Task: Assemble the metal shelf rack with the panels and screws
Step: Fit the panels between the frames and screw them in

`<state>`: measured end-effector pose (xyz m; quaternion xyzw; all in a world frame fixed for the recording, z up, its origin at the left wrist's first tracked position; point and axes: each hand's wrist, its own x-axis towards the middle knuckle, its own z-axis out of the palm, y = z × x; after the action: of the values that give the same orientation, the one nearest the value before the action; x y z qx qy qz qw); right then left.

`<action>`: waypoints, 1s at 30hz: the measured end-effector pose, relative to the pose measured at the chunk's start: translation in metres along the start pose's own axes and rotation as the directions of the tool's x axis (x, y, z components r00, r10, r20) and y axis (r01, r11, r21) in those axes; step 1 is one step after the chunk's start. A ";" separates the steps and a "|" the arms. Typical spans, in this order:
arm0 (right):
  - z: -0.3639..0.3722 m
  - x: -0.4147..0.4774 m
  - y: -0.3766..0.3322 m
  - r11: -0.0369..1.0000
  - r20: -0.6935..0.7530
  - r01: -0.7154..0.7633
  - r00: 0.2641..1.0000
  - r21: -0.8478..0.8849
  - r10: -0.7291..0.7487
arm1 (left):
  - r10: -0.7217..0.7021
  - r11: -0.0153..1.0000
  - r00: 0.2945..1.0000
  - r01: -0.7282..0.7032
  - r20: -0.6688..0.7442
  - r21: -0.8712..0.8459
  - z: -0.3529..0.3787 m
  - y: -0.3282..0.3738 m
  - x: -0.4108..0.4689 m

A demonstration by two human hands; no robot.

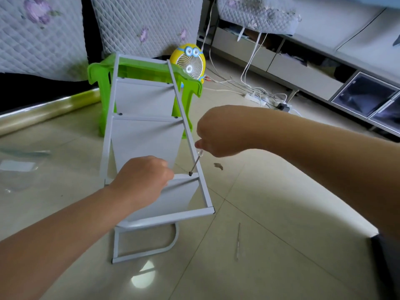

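Note:
A grey metal shelf rack (188, 135) lies on its side on the tiled floor, its far end leaning on a green stool. Three grey panels sit between its side rails. My left hand (142, 176) grips the top edge of the nearest panel (177, 198). My right hand (214, 135) holds a clear-handled screwdriver (195, 160), its tip on a dark screw (190, 174) at that panel's right corner by the right rail. The lower side frame (142, 254) rests on the floor beneath.
A green plastic stool (97, 72) and a yellow desk fan (187, 61) stand behind the rack. Cables and a power strip (257, 99) trail at right by a low cabinet. A thin rod (238, 241) and a small scrap (218, 166) lie on the floor. A film roll (47, 111) lies left.

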<state>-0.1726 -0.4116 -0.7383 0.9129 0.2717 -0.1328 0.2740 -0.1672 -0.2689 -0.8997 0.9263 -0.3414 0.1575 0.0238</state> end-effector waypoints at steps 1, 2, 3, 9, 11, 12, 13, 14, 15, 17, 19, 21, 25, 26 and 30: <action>0.000 0.005 0.003 0.996 0.035 -0.058 0.998 0.063 0.056 | -0.001 1.000 1.000 0.001 0.004 0.001 0.001 0.000 0.000; 0.002 0.010 0.006 0.984 0.072 -0.122 0.991 0.127 0.114 | -0.002 1.000 1.000 0.002 0.010 0.003 0.002 0.001 0.000; 0.002 0.013 0.009 0.968 0.114 -0.177 0.981 0.179 0.158 | -0.003 1.000 1.000 0.003 0.010 0.007 0.002 0.002 0.000; 0.008 0.007 0.004 0.985 0.047 -0.068 0.997 0.158 0.061 | -0.003 1.000 1.000 0.003 0.004 0.017 0.001 0.004 0.000; 0.008 0.005 0.001 0.979 0.012 -0.010 1.000 0.202 0.008 | -0.008 1.000 1.000 0.008 0.010 0.019 0.003 0.003 0.000; 0.008 0.005 0.001 0.979 0.014 0.019 1.000 0.204 -0.023 | -0.011 1.000 1.000 0.011 0.011 0.018 0.003 0.003 0.000; 0.008 0.006 0.001 0.980 0.002 0.043 0.999 0.194 -0.045 | -0.015 1.000 1.000 0.014 0.013 0.020 0.003 0.001 -0.001; 0.007 0.006 0.002 0.984 -0.006 0.059 0.998 0.168 -0.058 | -0.014 1.000 1.000 0.014 0.011 0.020 0.003 0.001 -0.001; 0.007 0.007 0.002 0.988 -0.019 0.064 0.998 0.137 -0.062 | -0.014 1.000 1.000 0.013 0.010 0.020 0.003 0.000 -0.001; 0.005 0.007 0.004 0.995 -0.057 0.079 0.996 0.066 -0.075 | -0.008 1.000 1.000 0.008 0.014 0.022 0.002 0.000 -0.001; 0.005 0.007 0.003 0.995 -0.082 0.103 0.991 -0.003 -0.103 | -0.008 1.000 1.000 0.007 0.020 0.024 0.002 0.000 -0.001; 0.005 0.009 0.000 0.988 -0.078 0.133 0.987 -0.076 -0.139 | -0.008 1.000 1.000 0.008 0.011 0.023 0.002 0.000 -0.001; 0.003 0.008 -0.008 0.970 -0.051 0.159 0.984 -0.186 -0.171 | 0.003 1.000 0.999 -0.003 -0.032 0.019 0.002 -0.001 -0.002; 0.001 0.007 -0.009 0.970 -0.034 0.156 0.986 -0.184 -0.165 | 0.024 1.000 0.998 -0.024 -0.064 0.013 0.003 -0.002 -0.003; -0.003 0.005 -0.011 0.984 0.031 0.133 0.991 -0.122 -0.130 | 0.081 0.996 0.986 -0.084 -0.148 -0.009 0.007 -0.006 -0.005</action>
<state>-0.1746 -0.3994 -0.7423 0.8727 0.3358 -0.1441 0.3240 -0.1654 -0.2626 -0.9074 0.8970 -0.3780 0.2238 0.0497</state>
